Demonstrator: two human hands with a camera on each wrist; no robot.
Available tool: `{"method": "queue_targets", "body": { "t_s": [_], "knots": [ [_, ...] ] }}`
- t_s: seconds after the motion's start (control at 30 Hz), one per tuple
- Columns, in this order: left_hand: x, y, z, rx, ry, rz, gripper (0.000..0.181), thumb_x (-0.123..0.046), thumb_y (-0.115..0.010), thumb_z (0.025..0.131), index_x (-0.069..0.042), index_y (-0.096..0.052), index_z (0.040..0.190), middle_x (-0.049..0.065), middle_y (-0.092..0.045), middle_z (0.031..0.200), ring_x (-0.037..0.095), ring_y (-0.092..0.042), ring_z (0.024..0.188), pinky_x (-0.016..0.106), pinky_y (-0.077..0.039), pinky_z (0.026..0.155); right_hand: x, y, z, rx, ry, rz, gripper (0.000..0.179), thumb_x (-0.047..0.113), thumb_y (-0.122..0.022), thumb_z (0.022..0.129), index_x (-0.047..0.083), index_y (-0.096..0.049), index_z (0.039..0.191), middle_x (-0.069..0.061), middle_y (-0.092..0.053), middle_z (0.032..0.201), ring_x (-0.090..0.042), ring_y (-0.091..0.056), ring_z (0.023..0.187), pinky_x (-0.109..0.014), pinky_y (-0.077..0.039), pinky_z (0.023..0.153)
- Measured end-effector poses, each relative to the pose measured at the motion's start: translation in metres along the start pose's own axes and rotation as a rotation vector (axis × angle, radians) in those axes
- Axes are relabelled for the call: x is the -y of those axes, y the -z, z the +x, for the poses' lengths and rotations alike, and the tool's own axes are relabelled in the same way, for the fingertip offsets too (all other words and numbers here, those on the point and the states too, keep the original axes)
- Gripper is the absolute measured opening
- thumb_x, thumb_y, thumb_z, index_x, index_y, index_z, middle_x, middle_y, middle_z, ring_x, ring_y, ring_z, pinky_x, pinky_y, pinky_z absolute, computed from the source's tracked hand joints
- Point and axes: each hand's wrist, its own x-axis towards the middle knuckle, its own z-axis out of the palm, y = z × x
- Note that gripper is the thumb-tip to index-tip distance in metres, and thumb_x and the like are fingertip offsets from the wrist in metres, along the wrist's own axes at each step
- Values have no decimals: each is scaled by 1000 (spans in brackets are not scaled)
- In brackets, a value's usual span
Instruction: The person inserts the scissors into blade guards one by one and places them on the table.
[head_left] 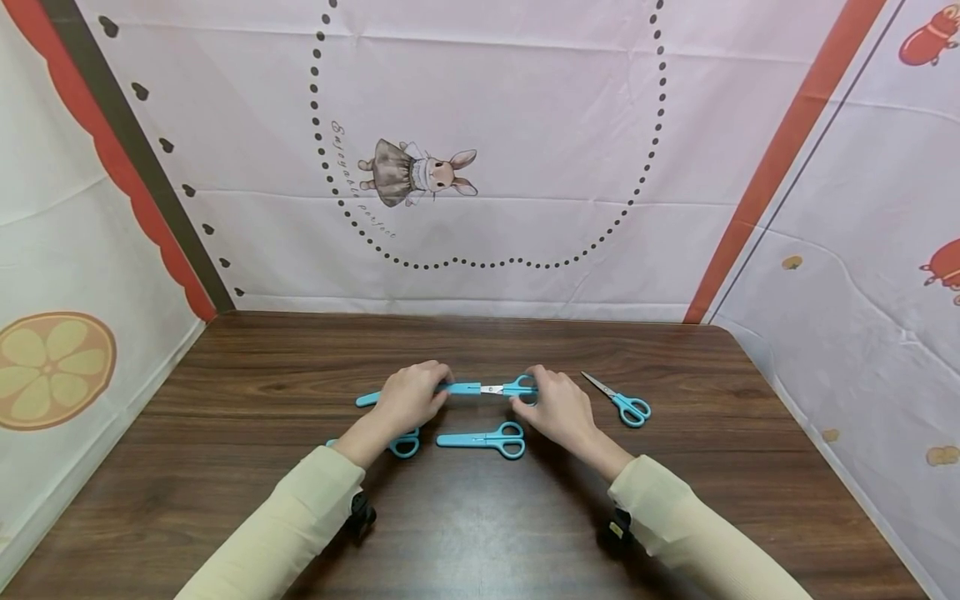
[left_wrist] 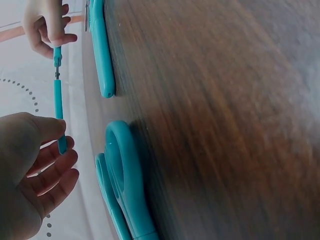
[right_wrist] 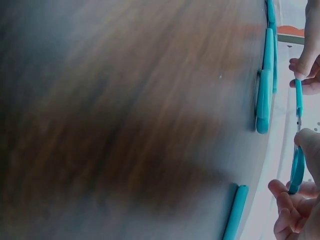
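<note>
Between my two hands, above the table, a pair of light-blue scissors point(head_left: 517, 388) sits partway in its blue blade cover point(head_left: 465, 388). A short stretch of metal blade shows between cover and handles. My left hand point(head_left: 411, 397) pinches the far end of the cover between thumb and fingers. The scissors' handle loops are held by my right hand point(head_left: 559, 407). Directly below lies a covered pair of blue scissors point(head_left: 480, 440). Another blue pair point(head_left: 406, 445) is partly hidden by my left wrist.
Right of my right hand, uncovered blue scissors point(head_left: 628, 408) lie with the blades pointing away to the left. A blue rounded strip point(head_left: 367, 400) sticks out left of my left hand. Patterned cloth point(head_left: 525, 167) hangs behind the brown wooden table point(head_left: 480, 533).
</note>
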Motion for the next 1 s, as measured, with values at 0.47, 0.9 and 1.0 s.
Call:
{"method": "queue_targets", "body": {
  "t_s": [0.47, 0.9, 1.0],
  "knots": [
    [-5, -1, 2, -11, -13, -2, 12, -16, -67, 84, -14, -66, 95, -1, -64, 90, 14, -61, 71, 29, -49, 58, 4, -2, 1, -10, 25, 3, 47, 42, -68, 79, 12, -58, 114, 5, -45, 52, -9, -37, 42, -23, -25, 34],
    [-6, -4, 1, 13, -3, 17, 15, -18, -67, 83, -16, -66, 98, -2, -63, 94, 13, -59, 71, 27, -47, 58, 6, -3, 0, -3, 2, 11, 47, 43, -67, 79, 13, -57, 115, 6, -40, 47, -10, -34, 37, -22, -21, 33],
    [-7, -4, 1, 6, -14, 28, 16, -18, -69, 82, -16, -67, 98, -2, -63, 94, 14, -61, 73, 29, -49, 59, 6, -3, 1, -1, -7, 17, 47, 43, -67, 79, 13, -58, 114, 6, -40, 47, -10, -34, 37, -23, -22, 33]
  ]
}}
